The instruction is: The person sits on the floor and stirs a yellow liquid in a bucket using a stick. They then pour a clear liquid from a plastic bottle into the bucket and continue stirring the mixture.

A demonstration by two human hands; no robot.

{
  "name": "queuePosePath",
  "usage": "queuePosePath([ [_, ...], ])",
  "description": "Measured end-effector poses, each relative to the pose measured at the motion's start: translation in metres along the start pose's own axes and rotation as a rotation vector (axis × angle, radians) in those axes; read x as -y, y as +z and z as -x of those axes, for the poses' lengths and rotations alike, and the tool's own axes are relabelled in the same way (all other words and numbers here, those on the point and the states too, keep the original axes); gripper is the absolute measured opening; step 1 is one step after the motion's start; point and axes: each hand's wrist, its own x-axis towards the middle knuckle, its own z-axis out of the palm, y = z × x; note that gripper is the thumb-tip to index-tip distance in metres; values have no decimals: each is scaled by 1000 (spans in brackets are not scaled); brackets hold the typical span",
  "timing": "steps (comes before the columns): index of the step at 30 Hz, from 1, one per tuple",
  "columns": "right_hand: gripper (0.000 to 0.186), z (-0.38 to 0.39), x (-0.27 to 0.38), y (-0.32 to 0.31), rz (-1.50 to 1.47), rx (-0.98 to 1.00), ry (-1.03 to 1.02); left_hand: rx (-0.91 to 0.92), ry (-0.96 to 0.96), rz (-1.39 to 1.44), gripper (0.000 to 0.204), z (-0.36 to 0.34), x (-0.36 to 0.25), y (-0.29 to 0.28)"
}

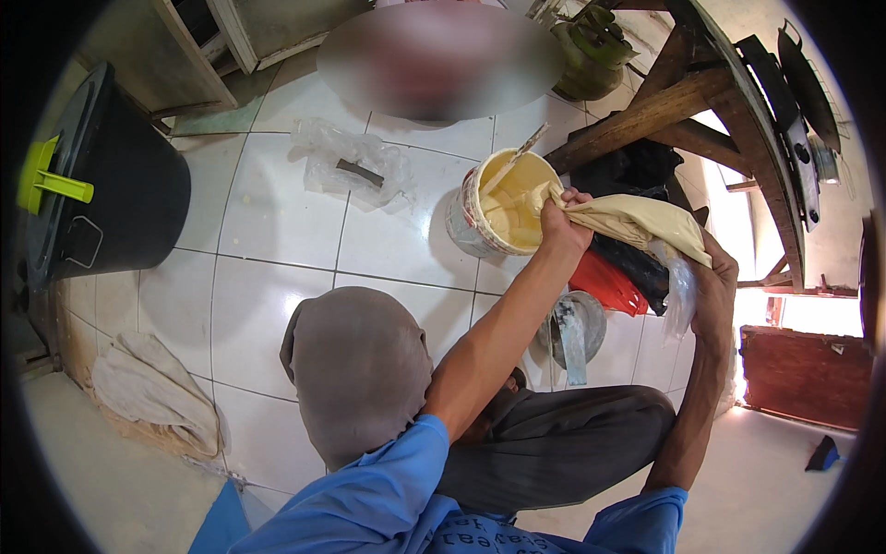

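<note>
A long plastic bag (641, 217) full of cream-coloured paste stretches between my hands. My left hand (567, 222) is closed round its twisted left end, at the right rim of a white bucket (461, 231). At the other end, my right hand (718, 282) grips the bag, with loose clear plastic hanging beside the wrist. Cream paste (503, 220) coats the inside of the bucket and lies in it. A paste-smeared stick (517, 157) leans in the bucket, its upper end above the far rim.
Red plastic (604, 282) and a round grey pan (589, 323) with a pale blue strip lie by my knee. Clear plastic (318, 171) holding a dark strip (360, 173) rests on the tiles. Around stand a black bin (138, 185), a green gas cylinder (595, 60) and a wooden table (637, 115).
</note>
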Motion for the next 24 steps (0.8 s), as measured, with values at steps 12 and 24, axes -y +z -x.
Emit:
queuePosePath([
  [12, 38, -1, -11, -3, -39, 33, 110, -187, 19, -74, 44, 1, 2, 3],
  [24, 50, -6, -4, 9, -174, 29, 46, -90, 7, 62, 18, -15, -4, -7],
])
